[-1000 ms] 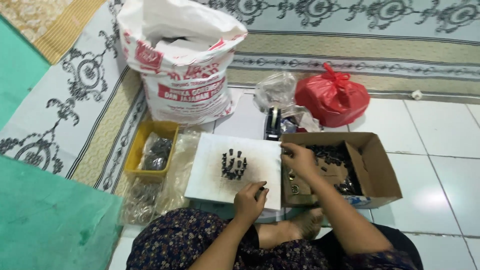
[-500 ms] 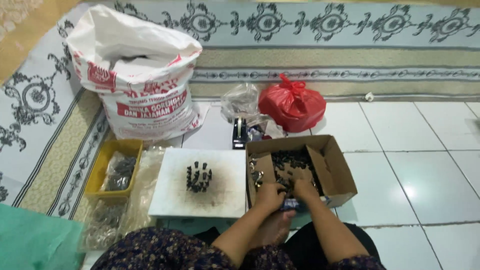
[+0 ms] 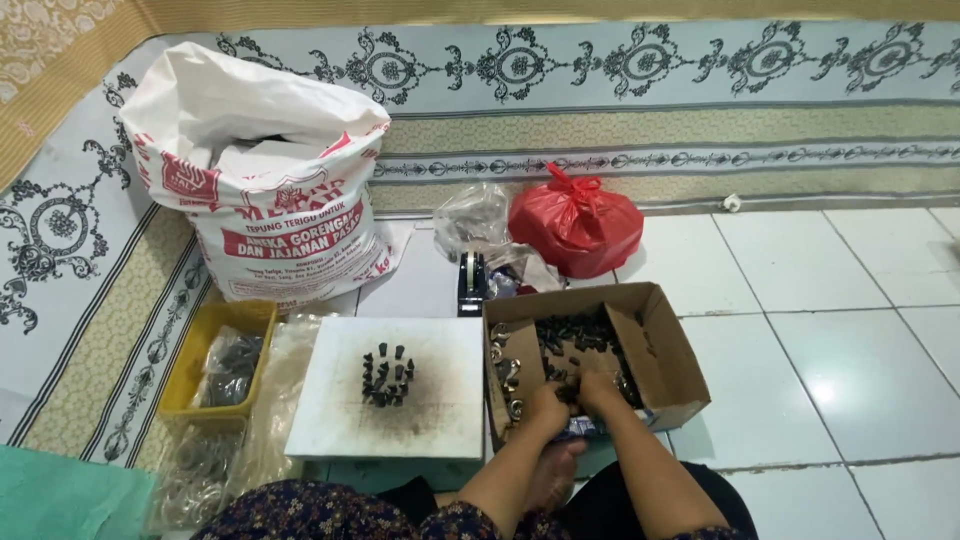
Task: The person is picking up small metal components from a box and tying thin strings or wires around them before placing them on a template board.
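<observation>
Here both hands — left hand [image 3: 547, 408], right hand [image 3: 596, 390] — dig among small dark parts [image 3: 575, 335] at the cardboard box's [image 3: 668, 352] near edge, fingers curled, grip can't be told.

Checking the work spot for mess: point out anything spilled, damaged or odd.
The white board carries a dark sooty smudge around the upright black pieces. Nothing looks spilled. Both hands, left hand and right hand, are inside the cardboard box.

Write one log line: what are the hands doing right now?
left hand: in cardboard box, on small dark parts | right hand: same box, beside left | white board: upright dark pieces
</observation>
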